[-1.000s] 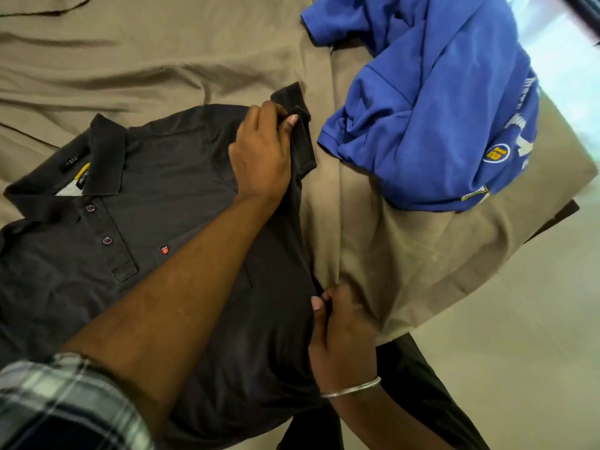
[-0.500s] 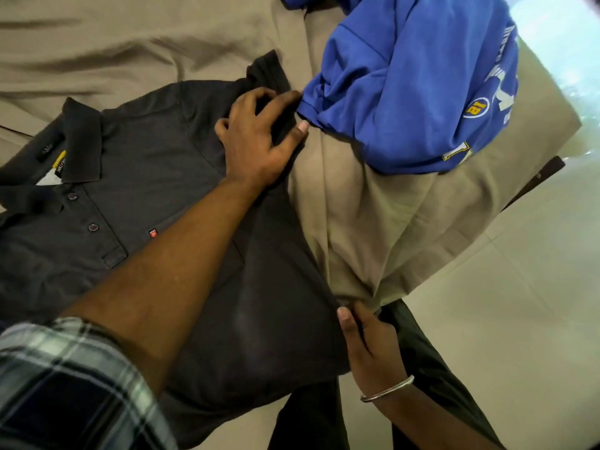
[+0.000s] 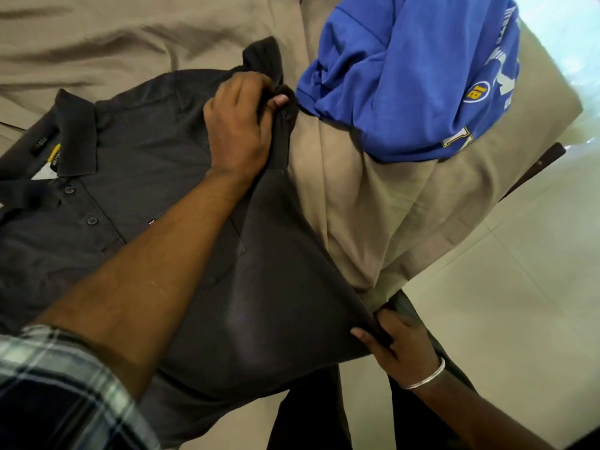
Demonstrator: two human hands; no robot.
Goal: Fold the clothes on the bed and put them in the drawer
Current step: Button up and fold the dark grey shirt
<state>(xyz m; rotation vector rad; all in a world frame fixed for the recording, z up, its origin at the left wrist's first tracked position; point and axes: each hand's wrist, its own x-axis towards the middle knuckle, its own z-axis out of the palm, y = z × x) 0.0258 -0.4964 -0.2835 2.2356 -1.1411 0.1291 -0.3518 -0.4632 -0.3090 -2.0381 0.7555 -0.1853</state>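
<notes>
the left hand [image 3: 240, 125] grasps the sleeve of the dark polo shirt [image 3: 162, 196], fingers and thumb curled into the bunched fabric at the shirt's far right corner. the right hand [image 3: 394, 344] pinches the shirt's near right hem corner, thumb on top and fingers tucked under the cloth, lifting that edge a little off the bed. a thin silver bangle [image 3: 425, 376] circles the right wrist. the left forearm lies across the front of the shirt, and a plaid sleeve [image 3: 55, 388] covers the upper arm at the near left.

the shirt lies face up on the tan bedsheet [image 3: 113, 30], collar pointing left, 2 placket buttons showing just below the collar and a small red tag on the chest beside the forearm. its right side edge runs taut between the 2 hands.

just right of the shirt's sleeve, nearly touching the left hand's fingers, a blue shirt [image 3: 406, 76] sits crumpled on the sheet, with white lettering and a round yellow badge. right of the shirt's hem the sheet drapes off the bed corner over pale floor tiles [image 3: 519, 303].
</notes>
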